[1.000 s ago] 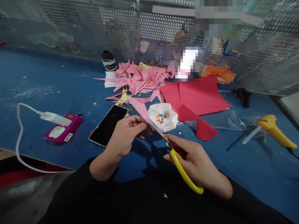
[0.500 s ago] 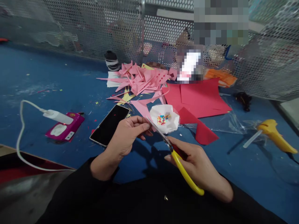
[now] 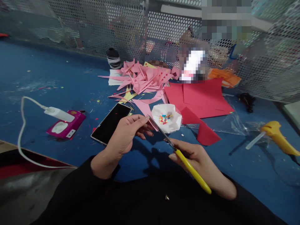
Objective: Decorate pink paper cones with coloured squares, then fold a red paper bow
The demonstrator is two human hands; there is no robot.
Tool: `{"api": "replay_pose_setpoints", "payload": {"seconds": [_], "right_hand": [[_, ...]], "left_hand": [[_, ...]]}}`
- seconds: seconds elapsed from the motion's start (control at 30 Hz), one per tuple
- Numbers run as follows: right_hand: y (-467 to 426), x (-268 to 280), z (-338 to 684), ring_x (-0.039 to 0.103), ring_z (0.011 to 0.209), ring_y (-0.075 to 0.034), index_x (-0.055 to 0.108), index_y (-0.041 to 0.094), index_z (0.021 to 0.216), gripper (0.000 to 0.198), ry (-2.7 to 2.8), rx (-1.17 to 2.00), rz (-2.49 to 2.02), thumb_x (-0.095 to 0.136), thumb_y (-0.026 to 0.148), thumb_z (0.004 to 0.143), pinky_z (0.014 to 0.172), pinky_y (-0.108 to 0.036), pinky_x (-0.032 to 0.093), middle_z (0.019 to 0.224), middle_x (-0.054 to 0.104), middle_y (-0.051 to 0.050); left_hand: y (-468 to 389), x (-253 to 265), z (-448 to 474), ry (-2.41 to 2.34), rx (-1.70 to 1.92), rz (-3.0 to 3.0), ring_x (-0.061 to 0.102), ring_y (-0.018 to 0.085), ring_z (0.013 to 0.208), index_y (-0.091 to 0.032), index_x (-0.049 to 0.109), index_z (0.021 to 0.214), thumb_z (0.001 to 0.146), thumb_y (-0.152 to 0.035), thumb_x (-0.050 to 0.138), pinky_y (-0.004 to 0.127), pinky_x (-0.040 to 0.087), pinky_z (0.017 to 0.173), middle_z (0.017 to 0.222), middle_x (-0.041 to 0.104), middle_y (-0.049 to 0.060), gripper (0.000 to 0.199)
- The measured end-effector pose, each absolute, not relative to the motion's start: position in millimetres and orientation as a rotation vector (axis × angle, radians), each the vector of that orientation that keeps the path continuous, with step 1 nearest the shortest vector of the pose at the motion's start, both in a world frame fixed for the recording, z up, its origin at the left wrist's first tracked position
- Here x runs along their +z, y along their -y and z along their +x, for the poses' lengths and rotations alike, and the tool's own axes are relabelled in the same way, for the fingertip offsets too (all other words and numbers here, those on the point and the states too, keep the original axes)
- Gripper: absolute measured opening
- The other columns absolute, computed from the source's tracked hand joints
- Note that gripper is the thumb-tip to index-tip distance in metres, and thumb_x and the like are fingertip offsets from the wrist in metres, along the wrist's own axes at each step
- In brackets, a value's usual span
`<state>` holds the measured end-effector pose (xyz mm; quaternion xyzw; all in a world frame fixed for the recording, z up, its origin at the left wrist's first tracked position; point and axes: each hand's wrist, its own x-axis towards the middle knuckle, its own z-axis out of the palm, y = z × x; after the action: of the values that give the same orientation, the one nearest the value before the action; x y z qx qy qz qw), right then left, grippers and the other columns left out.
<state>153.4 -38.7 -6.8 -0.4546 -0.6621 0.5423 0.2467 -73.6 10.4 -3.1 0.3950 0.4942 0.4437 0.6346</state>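
Note:
My right hand (image 3: 197, 157) is wrapped around the yellow handle of a pair of scissors (image 3: 168, 139). Their metal blades point up and to the left, close to my left fingertips. My left hand (image 3: 131, 131) has its thumb and index finger pinched together at the blade tips; whatever lies in the pinch is too small to make out. Just beyond the blades stands a white paper dish (image 3: 173, 125) holding tiny coloured bits (image 3: 165, 118). A pointed pink paper scrap (image 3: 144, 108) lies behind my left fingers.
A black-screened phone (image 3: 110, 125) lies left of my hands, beside a purple box (image 3: 77, 120) with a white charger (image 3: 59, 114). Pink paper cuttings (image 3: 142, 76) and red sheets (image 3: 201, 97) lie behind. At right rests a yellow glue gun (image 3: 277, 134); perforated metal panels (image 3: 93, 31) line the back.
My right hand and the scissors have shifted slightly right, and the handles have turned so mostly one yellow edge shows. My left hand stays pinched near the tips. The whole view has shifted a little.

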Motion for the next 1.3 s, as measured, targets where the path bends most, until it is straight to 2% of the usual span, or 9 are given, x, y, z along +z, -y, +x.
{"api": "replay_pose_setpoints", "payload": {"seconds": [0.13,0.23,0.53,0.7,0.87,1.07,1.3], "right_hand": [[37.4,-2.2,151.7,0.04,0.058,-0.009,0.073,0.023,0.122,0.037,1.744,1.571,-1.223,0.066,0.043,0.093,0.054,-0.022,0.039,0.07,0.055,0.003],[37.1,0.5,151.1,0.03,0.055,-0.008,0.074,0.021,0.118,0.036,1.722,1.598,-1.203,0.066,0.045,0.093,0.049,-0.022,0.03,0.066,0.045,0.005],[40.6,-4.2,154.6,0.039,0.066,-0.011,0.065,0.02,0.127,0.052,1.726,1.663,-1.173,0.068,0.056,0.089,0.058,-0.024,0.032,0.075,0.049,0.004],[41.3,-7.4,155.9,0.039,0.066,-0.012,0.064,0.02,0.128,0.058,1.757,1.639,-1.183,0.064,0.062,0.089,0.057,-0.025,0.032,0.075,0.05,0.004],[40.3,-7.4,154.2,0.038,0.063,-0.011,0.066,0.02,0.128,0.056,1.776,1.594,-1.146,0.062,0.061,0.091,0.054,-0.024,0.032,0.074,0.051,0.003],[41.4,-11.1,155.2,0.034,0.059,-0.009,0.066,0.022,0.132,0.048,1.782,1.585,-1.196,0.062,0.052,0.094,0.051,-0.022,0.03,0.075,0.053,0.002],[44.9,-16.5,156.9,0.032,0.049,-0.007,0.06,0.022,0.14,0.053,1.708,1.69,-1.183,0.06,0.051,0.096,0.045,-0.022,0.029,0.068,0.052,0.004]], "left_hand": [[-10.5,-1.1,-74.7,-1.156,1.007,0.95,0.066,0.011,0.055,-0.016,0.068,0.071,0.082,-0.035,0.069,0.018,0.044,0.046,0.068,0.072,0.003,0.022],[-10.4,-1.5,-74.7,-1.174,1.013,0.998,0.066,0.011,0.056,-0.016,0.068,0.07,0.082,-0.032,0.068,0.018,0.045,0.047,0.067,0.072,0.003,0.02],[-8.8,-0.8,-74.9,-1.172,1.028,1.038,0.064,0.011,0.055,-0.017,0.07,0.069,0.079,-0.033,0.071,0.019,0.045,0.048,0.063,0.071,0.001,0.019],[-7.9,-2.1,-74.5,-1.144,0.979,1.06,0.064,0.011,0.057,-0.017,0.07,0.068,0.079,-0.033,0.07,0.02,0.044,0.049,0.066,0.073,0.003,0.019],[-6.6,-2.5,-73.8,-1.148,0.942,1.063,0.065,0.012,0.06,-0.018,0.069,0.07,0.079,-0.035,0.068,0.021,0.045,0.052,0.068,0.073,0.004,0.02],[-5.8,-0.4,-72.8,-1.159,0.93,1.059,0.065,0.013,0.06,-0.018,0.069,0.071,0.079,-0.035,0.068,0.022,0.045,0.052,0.068,0.073,0.005,0.019],[-6.0,0.3,-72.8,-1.16,0.936,1.063,0.065,0.013,0.059,-0.018,0.07,0.069,0.08,-0.035,0.068,0.022,0.045,0.052,0.066,0.072,0.004,0.02]]}}
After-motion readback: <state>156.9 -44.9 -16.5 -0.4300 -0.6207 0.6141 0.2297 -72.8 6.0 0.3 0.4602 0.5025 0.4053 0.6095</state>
